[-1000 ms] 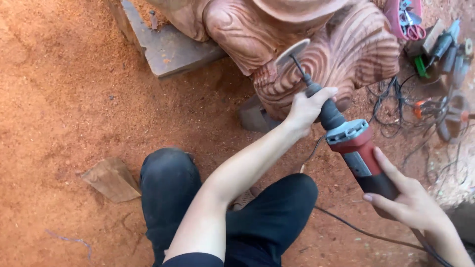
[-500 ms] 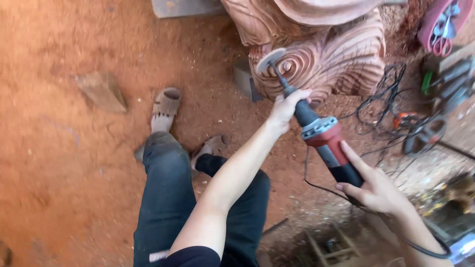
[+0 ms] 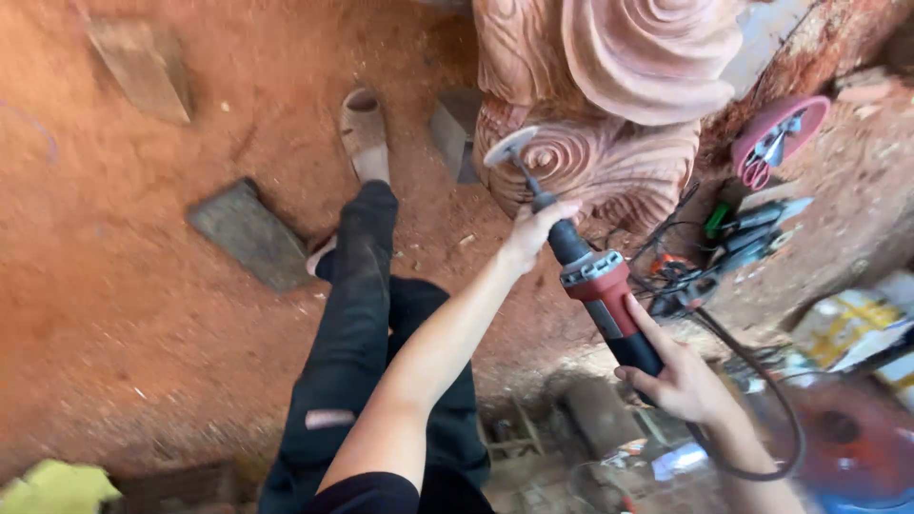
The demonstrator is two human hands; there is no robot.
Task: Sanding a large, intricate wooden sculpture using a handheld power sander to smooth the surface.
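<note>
I hold a red and black corded grinder with a long thin shaft. My left hand grips its black neck near the front. My right hand wraps the rear of the handle. The small round disc at the shaft's tip rests against the spiral carving low on a reddish wooden sculpture. My dark trousers and one sandalled foot stretch out over the sawdust-covered ground.
Two flat wood blocks lie on the red sawdust at left. A pink tray with scissors, other power tools and tangled cables sit at right. Boxes and a red round object crowd the lower right.
The view has swung, so the sculpture and grinder sit more to the centre and my legs stretch further out. Both hands keep their grip; the disc stays on the spiral carving.
</note>
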